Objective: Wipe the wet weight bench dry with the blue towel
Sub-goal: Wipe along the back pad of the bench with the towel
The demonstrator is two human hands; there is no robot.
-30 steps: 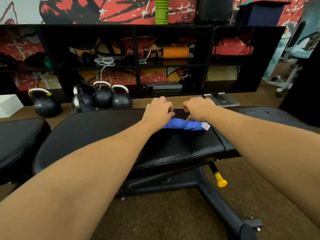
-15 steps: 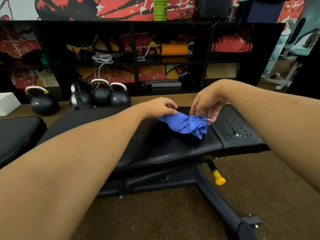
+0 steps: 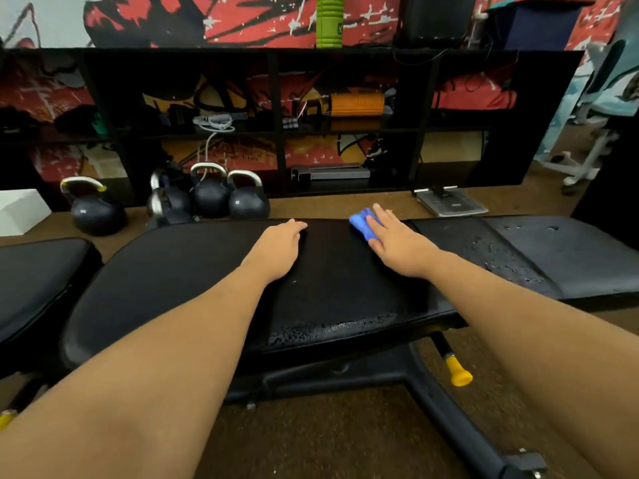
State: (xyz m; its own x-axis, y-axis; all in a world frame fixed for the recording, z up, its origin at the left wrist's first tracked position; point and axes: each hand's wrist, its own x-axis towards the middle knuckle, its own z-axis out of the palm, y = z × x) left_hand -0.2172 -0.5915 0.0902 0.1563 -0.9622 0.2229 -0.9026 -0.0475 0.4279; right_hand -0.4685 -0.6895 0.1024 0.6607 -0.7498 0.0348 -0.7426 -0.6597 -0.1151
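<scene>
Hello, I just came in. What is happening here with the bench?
A person is wiping a wet weight bench dry. The right hand lies flat on a blue towel, pressing it onto the far edge of the seat. The left hand rests open on the pad beside it, holding nothing. Water drops show along the near edge and on the pad to the right, so the job is not finished.

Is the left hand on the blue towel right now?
No, the left hand lies flat on the bare bench pad, while the right hand presses the blue towel.
</scene>
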